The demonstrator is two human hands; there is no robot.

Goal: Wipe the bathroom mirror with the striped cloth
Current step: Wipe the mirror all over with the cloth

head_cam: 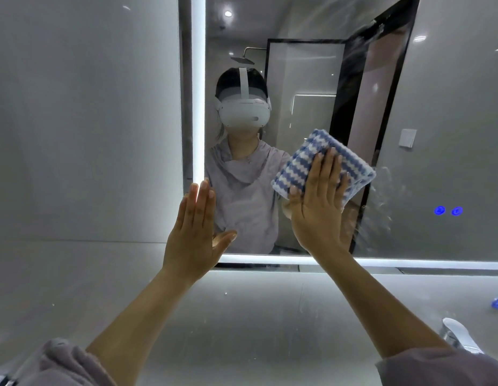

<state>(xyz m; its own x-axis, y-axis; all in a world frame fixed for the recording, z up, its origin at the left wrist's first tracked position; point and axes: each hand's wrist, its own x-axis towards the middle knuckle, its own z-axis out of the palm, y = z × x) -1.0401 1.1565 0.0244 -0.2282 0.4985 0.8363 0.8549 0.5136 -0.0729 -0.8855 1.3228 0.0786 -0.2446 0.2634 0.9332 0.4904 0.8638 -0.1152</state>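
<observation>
Right hand flat, fingers straight, squashes soft blue-and-white striped cloth under palm onto shiny glass mirror so it rubs. Left hand flat, empty, alongside, likely steadying.

Striped cloth lying flat against mirror, low, left of mirror's centre. Right hand pressing on cloth. Left hand rising before mirror's lower-left corner. Touch buttons sitting in mirror's lower right. Faucet standing below mirror's bottom edge, rightward.
</observation>
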